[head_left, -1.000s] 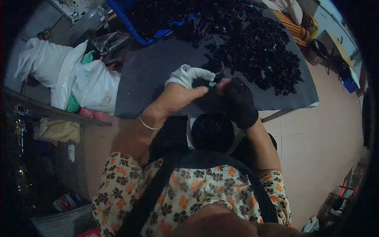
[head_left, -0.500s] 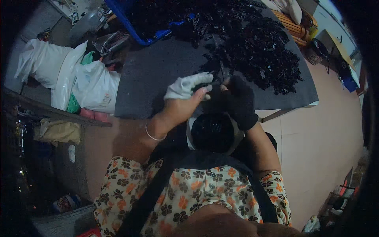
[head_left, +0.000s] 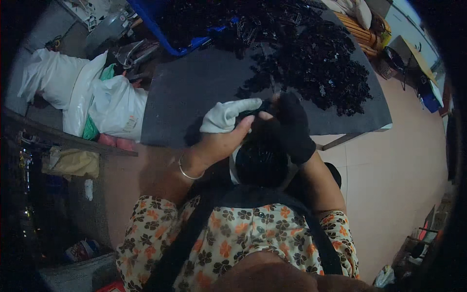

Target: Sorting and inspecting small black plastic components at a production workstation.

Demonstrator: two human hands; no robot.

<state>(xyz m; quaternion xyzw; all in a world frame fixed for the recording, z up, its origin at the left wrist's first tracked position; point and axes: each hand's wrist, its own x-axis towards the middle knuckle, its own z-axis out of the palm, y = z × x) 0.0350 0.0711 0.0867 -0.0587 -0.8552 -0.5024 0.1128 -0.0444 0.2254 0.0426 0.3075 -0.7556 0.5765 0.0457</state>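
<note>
My left hand [head_left: 227, 119], in a white glove with bare thumb, is closed on a small dark plastic-looking part [head_left: 252, 112]. My right hand [head_left: 295, 130], in a black glove with bare fingertips, meets it from the other side, its fingers bent in at the part. The part's exact shape is lost in the dark. Below the hands, at my lap, sits a round pale-rimmed container [head_left: 233, 166] with dark contents. Just beyond my fingers, a heap of small black parts [head_left: 331, 68] covers the far right of the grey table [head_left: 180, 92].
A blue tray [head_left: 181, 50] full of black parts stands at the table's far side. White sacks [head_left: 116, 104] lean along the left. At the far right are a dark basket [head_left: 389, 63] and a blue box [head_left: 429, 97] on the floor.
Both hands have drawn slightly toward me, over the container. Several black parts now show at the heap's near left edge, where my fingers were.
</note>
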